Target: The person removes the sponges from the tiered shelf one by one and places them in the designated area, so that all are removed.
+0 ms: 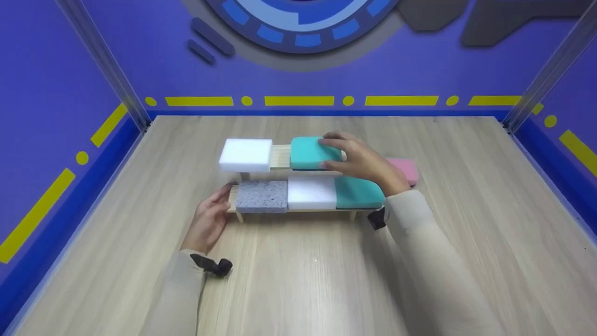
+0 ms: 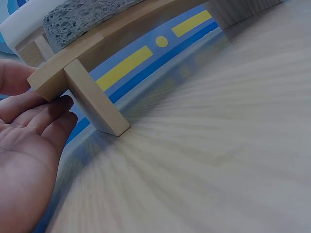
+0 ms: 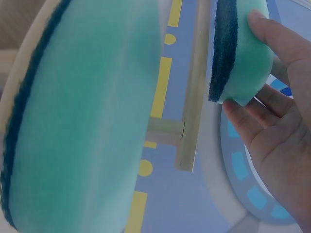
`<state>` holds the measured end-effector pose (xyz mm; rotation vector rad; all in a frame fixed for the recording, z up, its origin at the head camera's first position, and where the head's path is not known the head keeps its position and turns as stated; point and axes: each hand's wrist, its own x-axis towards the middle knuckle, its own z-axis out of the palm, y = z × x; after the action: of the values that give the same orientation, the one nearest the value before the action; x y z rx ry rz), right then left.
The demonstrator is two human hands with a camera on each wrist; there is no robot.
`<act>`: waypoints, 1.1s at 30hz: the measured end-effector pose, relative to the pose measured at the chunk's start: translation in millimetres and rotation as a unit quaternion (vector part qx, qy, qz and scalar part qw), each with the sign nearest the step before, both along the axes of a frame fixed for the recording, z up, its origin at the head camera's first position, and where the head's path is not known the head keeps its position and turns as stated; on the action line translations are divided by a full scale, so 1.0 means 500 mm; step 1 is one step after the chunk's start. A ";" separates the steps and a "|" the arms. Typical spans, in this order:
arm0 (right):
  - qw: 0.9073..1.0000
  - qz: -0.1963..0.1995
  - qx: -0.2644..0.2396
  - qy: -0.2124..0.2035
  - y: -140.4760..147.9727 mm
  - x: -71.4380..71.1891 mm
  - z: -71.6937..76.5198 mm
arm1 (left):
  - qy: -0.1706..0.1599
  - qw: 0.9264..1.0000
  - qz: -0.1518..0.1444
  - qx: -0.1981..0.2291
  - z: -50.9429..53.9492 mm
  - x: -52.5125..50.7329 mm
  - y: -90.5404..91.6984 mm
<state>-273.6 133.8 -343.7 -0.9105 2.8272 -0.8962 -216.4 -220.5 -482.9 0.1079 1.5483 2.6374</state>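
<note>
As the left hand point(image 1: 209, 221) grips a two-tier pale wooden rack point(image 1: 280, 156), likely steadying it, the right hand point(image 1: 361, 161) pinches a rectangular, dark-backed turquoise foam sponge point(image 1: 312, 153).

A pale wood-grain surface point(image 1: 298, 284) forms the base. Three blue-violet panels enclose it: far wall point(image 1: 140, 42), left wall point(image 1: 42, 84) and right wall point(image 1: 578, 93). A metal post occupies the far left corner point(image 1: 102, 56); another, the far right corner point(image 1: 554, 70). Yellow bars point(image 1: 299, 101) alternate with dots above a darker blue base strip point(image 1: 326, 113). The far wall bears a circular blue graphic point(image 1: 322, 16). Light reflects softly off the near surface.
</note>
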 end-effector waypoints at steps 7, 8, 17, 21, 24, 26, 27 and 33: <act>1.000 -0.002 -0.003 -0.011 0.025 0.000 0.002 | -0.014 1.000 0.000 -0.001 0.000 0.002 0.001; 1.000 -0.004 -0.004 -0.015 0.028 0.000 0.001 | -0.016 1.000 0.000 -0.001 0.000 0.002 0.001; 0.999 -0.006 -0.010 -0.033 0.061 -0.003 -0.006 | -0.021 1.000 0.007 0.004 -0.002 0.004 0.002; 1.000 -0.006 -0.002 -0.025 0.074 -0.004 -0.005 | -0.023 1.000 0.007 0.002 -0.002 0.004 0.002; 1.000 -0.009 0.007 -0.021 0.085 -0.005 -0.007 | -0.024 1.000 0.007 0.001 -0.002 0.004 0.002; 1.000 -0.011 0.009 -0.016 0.092 -0.005 -0.008 | -0.023 1.000 0.007 0.000 -0.002 0.004 0.002; 1.000 -0.010 0.008 -0.015 0.096 -0.006 -0.008 | -0.021 1.000 0.007 -0.001 -0.002 0.004 0.002; 1.000 -0.023 0.002 -0.015 0.118 -0.006 -0.011 | -0.012 1.000 0.005 0.000 -0.002 0.002 0.001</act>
<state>-276.5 192.8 -349.3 -0.8275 2.8335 -0.9008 -215.4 -220.1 -484.0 0.0678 1.5469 2.6361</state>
